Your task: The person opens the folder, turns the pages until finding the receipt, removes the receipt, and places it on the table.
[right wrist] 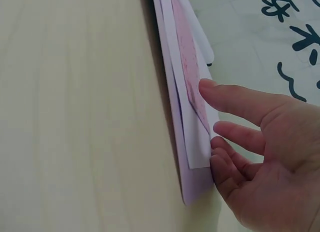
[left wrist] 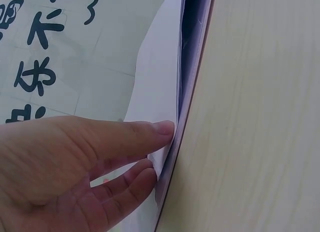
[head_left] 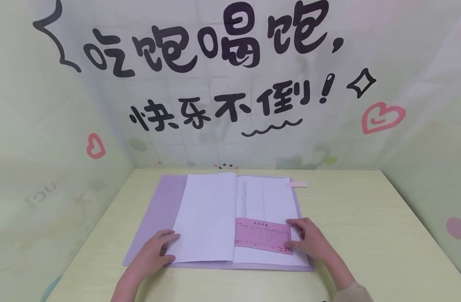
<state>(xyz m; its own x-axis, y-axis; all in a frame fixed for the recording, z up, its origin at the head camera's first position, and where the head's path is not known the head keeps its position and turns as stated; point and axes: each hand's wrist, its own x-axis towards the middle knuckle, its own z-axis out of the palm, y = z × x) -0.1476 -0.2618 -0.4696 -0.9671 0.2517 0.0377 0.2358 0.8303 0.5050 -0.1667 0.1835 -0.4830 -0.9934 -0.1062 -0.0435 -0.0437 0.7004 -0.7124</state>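
A purple folder (head_left: pixel 155 222) lies spread on the table, its left part topped by a blank white sheet (head_left: pixel 208 218). The page on the right (head_left: pixel 276 197) carries faint print, and a pink printed form slip (head_left: pixel 262 237) lies across its lower part. My left hand (head_left: pixel 155 249) rests at the white sheet's lower left edge; in the left wrist view its thumb (left wrist: pixel 162 128) touches the paper. My right hand (head_left: pixel 310 239) touches the slip's right end with its thumb (right wrist: pixel 207 84) and index finger apart. The other right fingers reach the page's side edge.
A pale pink tab (head_left: pixel 299 184) sticks out from the upper right of the pages. The light wood table (head_left: pixel 366 235) runs back to a printed curtain (head_left: pixel 215 147) with black characters. Similar curtains hang at both sides.
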